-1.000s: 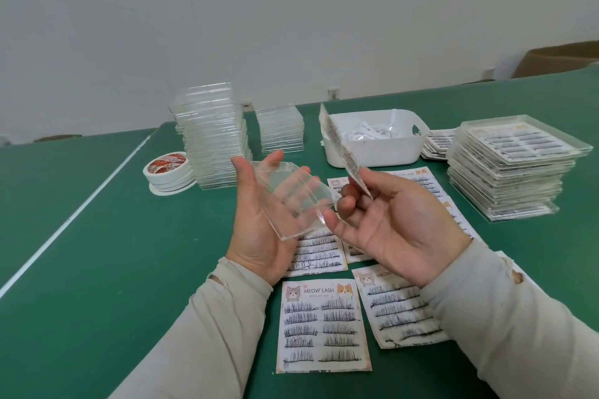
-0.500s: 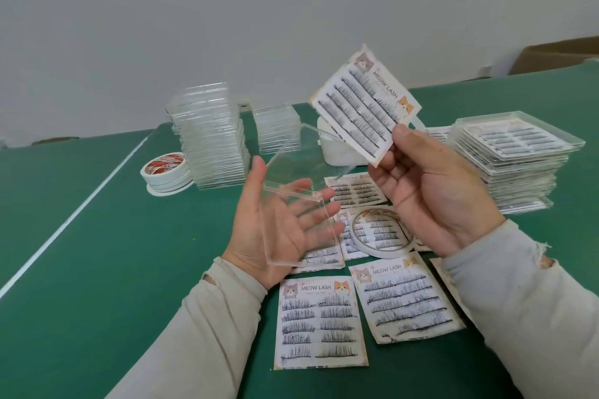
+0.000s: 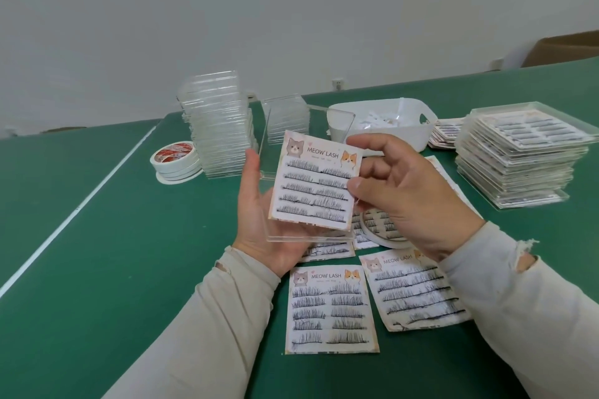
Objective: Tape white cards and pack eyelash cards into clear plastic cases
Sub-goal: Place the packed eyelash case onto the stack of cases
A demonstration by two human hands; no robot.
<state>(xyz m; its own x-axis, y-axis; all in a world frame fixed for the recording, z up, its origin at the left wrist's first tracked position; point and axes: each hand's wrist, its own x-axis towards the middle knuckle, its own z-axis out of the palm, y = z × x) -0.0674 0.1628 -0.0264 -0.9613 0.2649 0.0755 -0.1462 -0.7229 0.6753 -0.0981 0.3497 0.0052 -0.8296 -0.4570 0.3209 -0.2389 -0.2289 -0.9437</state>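
My left hand (image 3: 256, 220) holds an open clear plastic case (image 3: 308, 238) from below, its lid (image 3: 304, 120) standing up behind. My right hand (image 3: 395, 191) pinches a "MEOW LASH" eyelash card (image 3: 316, 183) by its right edge and holds it flat over the case's base. More eyelash cards lie on the green table, one (image 3: 330, 308) below my hands and another (image 3: 418, 291) to its right. A tape ring (image 3: 382, 233) lies on cards under my right hand.
Tall stacks of empty clear cases (image 3: 220, 126) stand at the back left, with tape rolls (image 3: 175, 159) beside them. A white bin (image 3: 379, 126) of white cards sits behind my hands. A stack of packed cases (image 3: 522, 155) stands at right.
My right hand brought the eyelash card down from above the bin onto the open case. My left hand turned the case more upright and kept hold of it.
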